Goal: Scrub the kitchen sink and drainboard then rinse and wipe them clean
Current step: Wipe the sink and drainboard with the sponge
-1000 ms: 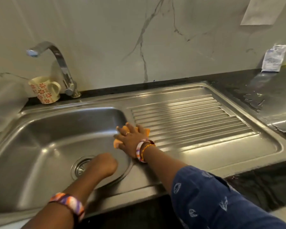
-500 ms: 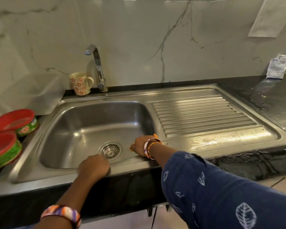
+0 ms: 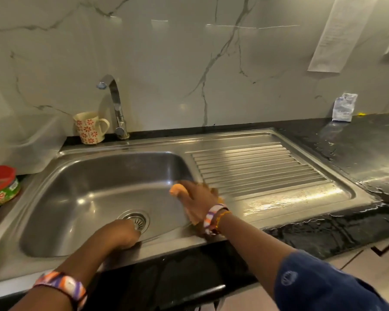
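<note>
Steel sink point(image 3: 81, 189): the basin holds only its drain strainer point(image 3: 137, 218); no standing water can be made out. The right hand point(image 3: 197, 199) lies flat, fingers spread, pressing an orange cloth point(image 3: 177, 189) onto the ledge between the basin and the ribbed drainboard point(image 3: 256, 167). The left hand point(image 3: 119, 234) rests on the sink's front rim with fingers curled under; it holds nothing visible. The drainboard's front flat shines wet, as does the black table point(image 3: 357, 149) to its right. Behind the basin, beside the tap point(image 3: 115, 102), stands a flowered mug point(image 3: 89, 127), contents hidden. At far left sits a red-lidded green tub point(image 3: 2, 187), closed.
</note>
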The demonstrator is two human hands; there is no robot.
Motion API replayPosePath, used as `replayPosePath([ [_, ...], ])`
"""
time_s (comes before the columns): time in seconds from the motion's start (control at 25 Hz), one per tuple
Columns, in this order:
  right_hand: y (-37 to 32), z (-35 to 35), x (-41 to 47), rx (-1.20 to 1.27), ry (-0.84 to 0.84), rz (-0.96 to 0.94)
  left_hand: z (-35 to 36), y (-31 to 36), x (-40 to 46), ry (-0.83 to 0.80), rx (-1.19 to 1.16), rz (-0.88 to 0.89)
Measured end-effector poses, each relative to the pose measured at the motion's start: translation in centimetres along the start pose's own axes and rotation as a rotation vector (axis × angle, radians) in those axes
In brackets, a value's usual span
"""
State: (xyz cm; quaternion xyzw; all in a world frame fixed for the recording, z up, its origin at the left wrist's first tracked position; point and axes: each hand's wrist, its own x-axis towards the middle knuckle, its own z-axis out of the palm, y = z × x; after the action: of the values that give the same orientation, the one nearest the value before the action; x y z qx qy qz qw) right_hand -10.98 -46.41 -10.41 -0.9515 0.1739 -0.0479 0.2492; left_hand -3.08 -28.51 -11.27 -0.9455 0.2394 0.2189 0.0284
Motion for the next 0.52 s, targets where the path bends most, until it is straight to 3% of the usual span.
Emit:
replayPosePath([
  [0.08, 5.2, -2.9, 0.0, -0.322, 0.040, 0.107, -1.2, 2.6, 1.7, 0.022, -0.054, 0.071],
  [0.2, 12.7, -5.4, 0.5, -0.251, -0.126, 0.423, -2.4, 7.5, 5.5, 0.116, -0.137, 0.105],
  [0.36, 20.4, -8.0, 1.7, -0.217, 0.112, 0.680, -2.6, 13.4, 9.7, 0.285, -0.267, 0.098],
  [0.52, 26.7, -12.4, 4.5, -0.147, 0.294, 1.025, -1.5, 14.7, 13.2, 0.353, -0.415, 0.064],
])
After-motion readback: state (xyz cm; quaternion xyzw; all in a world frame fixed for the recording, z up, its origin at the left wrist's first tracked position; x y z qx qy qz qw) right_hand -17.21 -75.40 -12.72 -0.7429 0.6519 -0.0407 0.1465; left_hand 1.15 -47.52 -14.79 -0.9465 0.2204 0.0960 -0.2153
